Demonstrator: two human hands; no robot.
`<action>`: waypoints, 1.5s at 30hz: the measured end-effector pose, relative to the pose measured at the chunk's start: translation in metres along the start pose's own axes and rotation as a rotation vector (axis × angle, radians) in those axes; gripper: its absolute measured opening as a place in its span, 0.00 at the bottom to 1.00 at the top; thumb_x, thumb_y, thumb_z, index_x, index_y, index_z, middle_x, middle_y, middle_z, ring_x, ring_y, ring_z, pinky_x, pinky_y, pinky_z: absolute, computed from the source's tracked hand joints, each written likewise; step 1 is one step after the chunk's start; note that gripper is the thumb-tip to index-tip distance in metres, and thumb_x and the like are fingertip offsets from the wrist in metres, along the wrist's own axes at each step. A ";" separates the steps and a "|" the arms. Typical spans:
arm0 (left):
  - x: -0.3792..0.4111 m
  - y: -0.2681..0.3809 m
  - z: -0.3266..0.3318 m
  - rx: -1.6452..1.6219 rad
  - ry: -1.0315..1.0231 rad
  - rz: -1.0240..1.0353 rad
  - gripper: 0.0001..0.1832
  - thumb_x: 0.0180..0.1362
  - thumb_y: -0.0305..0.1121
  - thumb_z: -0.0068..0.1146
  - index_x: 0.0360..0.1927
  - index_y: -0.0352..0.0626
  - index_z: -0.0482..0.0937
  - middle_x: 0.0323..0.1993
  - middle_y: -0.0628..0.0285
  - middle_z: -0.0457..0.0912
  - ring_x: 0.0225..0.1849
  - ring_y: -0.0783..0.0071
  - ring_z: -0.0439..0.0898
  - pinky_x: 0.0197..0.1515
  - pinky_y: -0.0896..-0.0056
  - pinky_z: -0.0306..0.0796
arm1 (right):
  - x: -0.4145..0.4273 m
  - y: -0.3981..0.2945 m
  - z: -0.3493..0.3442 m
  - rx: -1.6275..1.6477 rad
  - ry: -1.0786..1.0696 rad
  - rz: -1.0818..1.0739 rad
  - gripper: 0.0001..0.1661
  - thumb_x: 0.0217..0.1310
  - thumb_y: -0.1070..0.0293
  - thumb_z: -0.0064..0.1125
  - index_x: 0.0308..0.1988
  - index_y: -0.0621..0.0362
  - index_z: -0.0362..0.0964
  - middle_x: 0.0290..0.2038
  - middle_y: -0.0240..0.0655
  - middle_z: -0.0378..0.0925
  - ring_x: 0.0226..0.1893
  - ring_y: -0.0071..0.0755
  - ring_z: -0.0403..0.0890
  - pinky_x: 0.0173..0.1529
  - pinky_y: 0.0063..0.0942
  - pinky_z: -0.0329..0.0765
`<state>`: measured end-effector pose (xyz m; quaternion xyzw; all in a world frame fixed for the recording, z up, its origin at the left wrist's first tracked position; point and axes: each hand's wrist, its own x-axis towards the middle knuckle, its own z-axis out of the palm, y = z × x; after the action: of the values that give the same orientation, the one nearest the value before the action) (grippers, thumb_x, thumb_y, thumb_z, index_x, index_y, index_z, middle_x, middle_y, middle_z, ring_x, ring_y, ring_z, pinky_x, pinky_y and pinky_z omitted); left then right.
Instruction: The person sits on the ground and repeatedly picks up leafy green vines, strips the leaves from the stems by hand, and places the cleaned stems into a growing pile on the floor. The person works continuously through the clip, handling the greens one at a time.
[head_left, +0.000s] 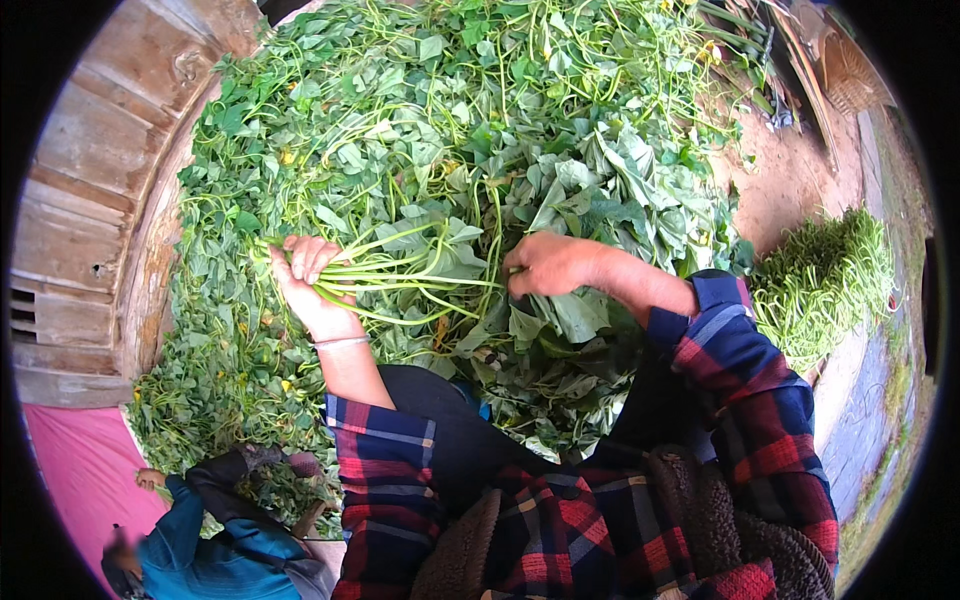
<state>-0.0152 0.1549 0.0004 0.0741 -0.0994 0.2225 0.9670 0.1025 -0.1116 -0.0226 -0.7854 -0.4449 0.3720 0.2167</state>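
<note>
My left hand (311, 281) is closed around a bunch of long pale-green leaf stalks (382, 277) that fan out to the right. A bangle circles that wrist. To the right, my right hand (551, 264) has its fingers curled at the leafy end of the bunch, over a large leaf (574, 315) hanging below it. Whether its fingers grip a leaf or a stalk is hidden by the hand. Beneath both hands spreads a deep heap of green vines and leaves (360, 157). Larger detached leaves (592, 184) are piled beyond my right hand and between my knees.
A stack of trimmed green stalks (825, 285) lies at right. Wooden plank wall (90, 202) bounds the left, above pink cloth (97, 465). A person in a teal jacket (217, 555) sits at lower left. At upper right is a woven basket (851, 71).
</note>
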 end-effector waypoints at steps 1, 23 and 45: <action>0.000 -0.003 0.001 0.008 0.007 -0.003 0.14 0.63 0.38 0.46 0.25 0.43 0.64 0.12 0.71 0.61 0.13 0.83 0.58 0.19 0.83 0.58 | 0.003 -0.001 0.006 -0.116 -0.011 0.022 0.20 0.52 0.59 0.51 0.43 0.57 0.76 0.39 0.44 0.78 0.44 0.45 0.78 0.49 0.35 0.73; -0.008 -0.029 0.018 0.017 0.069 -0.125 0.15 0.64 0.43 0.45 0.26 0.43 0.67 0.11 0.75 0.58 0.12 0.88 0.55 0.15 0.87 0.54 | 0.025 0.003 0.032 -0.122 0.305 -0.220 0.16 0.52 0.57 0.58 0.42 0.48 0.74 0.34 0.40 0.77 0.37 0.47 0.78 0.41 0.41 0.74; -0.003 0.009 0.001 0.012 -0.002 0.031 0.13 0.63 0.37 0.47 0.26 0.41 0.65 0.13 0.72 0.60 0.13 0.85 0.57 0.18 0.84 0.58 | 0.001 0.015 -0.004 0.549 0.086 -0.107 0.19 0.52 0.59 0.54 0.42 0.59 0.76 0.38 0.39 0.79 0.43 0.33 0.75 0.51 0.28 0.68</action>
<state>-0.0219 0.1620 0.0020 0.0787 -0.1001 0.2381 0.9629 0.1146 -0.1189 -0.0304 -0.6877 -0.3587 0.4327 0.4596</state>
